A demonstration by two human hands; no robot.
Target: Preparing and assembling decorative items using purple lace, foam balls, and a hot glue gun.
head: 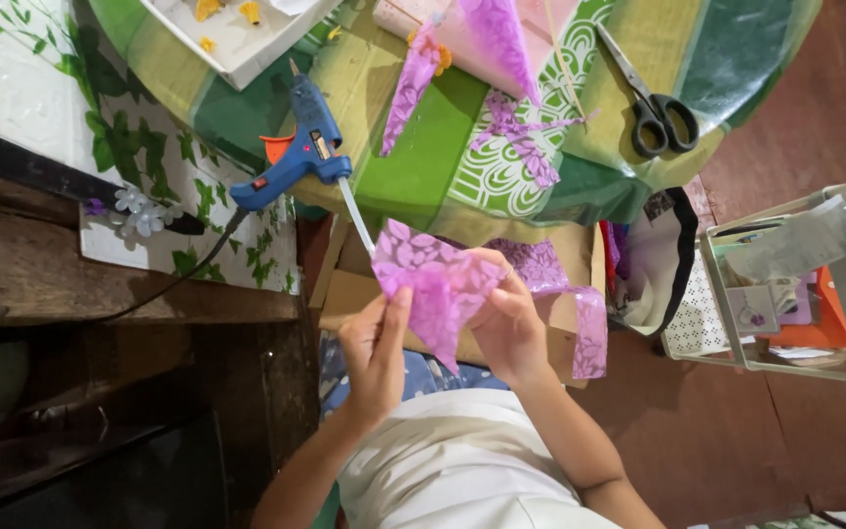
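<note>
Both my hands hold a piece of purple patterned paper [440, 289] just below the table's edge. My left hand [376, 351] pinches its lower left edge, thumb up. My right hand [507, 325] grips its right side, fingers curled behind it. A longer strip of the same purple paper [587, 331] hangs to the right of that hand. A blue hot glue gun [298, 157] lies on the table edge just above, its clear glue stick [355, 216] pointing down toward the paper.
The round table has a green patterned cloth [423, 157] with black scissors [654, 110], a purple paper cone [493, 39], purple strips [523, 147] and a white tray [237, 39] of yellow bits. A cardboard box [354, 286] sits below; a cluttered rack [785, 284] stands right.
</note>
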